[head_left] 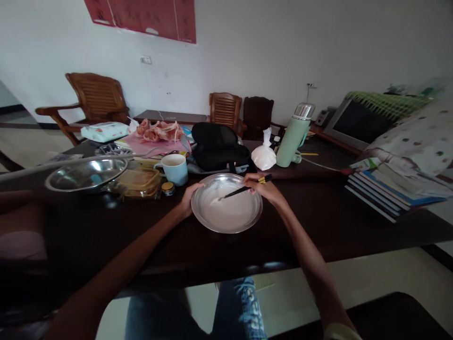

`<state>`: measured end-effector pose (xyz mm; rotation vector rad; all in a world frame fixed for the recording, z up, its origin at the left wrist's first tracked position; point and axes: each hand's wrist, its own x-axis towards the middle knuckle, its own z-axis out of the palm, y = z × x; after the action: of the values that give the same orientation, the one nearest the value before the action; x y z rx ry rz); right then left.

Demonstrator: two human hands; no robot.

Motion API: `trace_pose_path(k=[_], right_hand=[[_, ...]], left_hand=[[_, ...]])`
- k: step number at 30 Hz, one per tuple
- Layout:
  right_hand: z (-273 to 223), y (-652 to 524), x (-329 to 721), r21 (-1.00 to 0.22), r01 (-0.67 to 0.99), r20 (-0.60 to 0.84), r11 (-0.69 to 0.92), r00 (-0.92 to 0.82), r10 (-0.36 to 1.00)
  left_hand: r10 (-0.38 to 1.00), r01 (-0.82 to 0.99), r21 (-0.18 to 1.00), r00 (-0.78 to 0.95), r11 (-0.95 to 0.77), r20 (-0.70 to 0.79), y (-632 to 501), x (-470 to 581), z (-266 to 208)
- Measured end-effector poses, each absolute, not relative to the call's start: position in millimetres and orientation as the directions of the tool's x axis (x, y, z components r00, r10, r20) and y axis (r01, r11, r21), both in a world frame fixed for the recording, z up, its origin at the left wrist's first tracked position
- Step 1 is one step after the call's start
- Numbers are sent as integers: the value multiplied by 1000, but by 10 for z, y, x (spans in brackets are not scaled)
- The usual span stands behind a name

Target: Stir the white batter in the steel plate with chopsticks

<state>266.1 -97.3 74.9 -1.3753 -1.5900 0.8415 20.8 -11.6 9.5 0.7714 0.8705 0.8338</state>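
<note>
A round metal bowl (258,209) stands on the dark table in front of me, with a pale, smooth, thick-looking liquid (230,213) inside. My left hand (190,200) is closed on the bowl's left rim, thumb uppermost. Over the opposite rim, my right hand (259,186) grips black chopsticks (235,192) with gold-banded ends. Their tips slant down to the left and touch the liquid, where a small whitish lump shows. Beyond the bowl sits a tied clear bag of white powder (264,157).
Left of the bowl are a light-blue mug (177,171), a small gold-lidded jar (167,189), packaged food (138,183) and a metal basin (58,182). Behind stand a black bag (219,147) and a green thermos (290,141). Stacked books (380,192) lie at right.
</note>
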Motion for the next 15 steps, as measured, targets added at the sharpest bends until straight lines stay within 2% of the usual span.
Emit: trace_pose_path(k=[3,7,9,15], right_hand=[[804,-991,2849,-889,439,178,129,70,982],[808,-1062,2855,-932,350,69,95,-85,994],[762,-980,2756,-947,303,72,108,-129,989],[636,-849,3020,-953,282,141,114,77,987]], left_hand=[[862,-298,841,389,451,-325,-112,205,89],[857,-296,840,404,454,-321,-105,205,82],[854,-293,838,405,460,-327,-105,205,84],[853,-275,837,379,474,-358,-113,208,97]])
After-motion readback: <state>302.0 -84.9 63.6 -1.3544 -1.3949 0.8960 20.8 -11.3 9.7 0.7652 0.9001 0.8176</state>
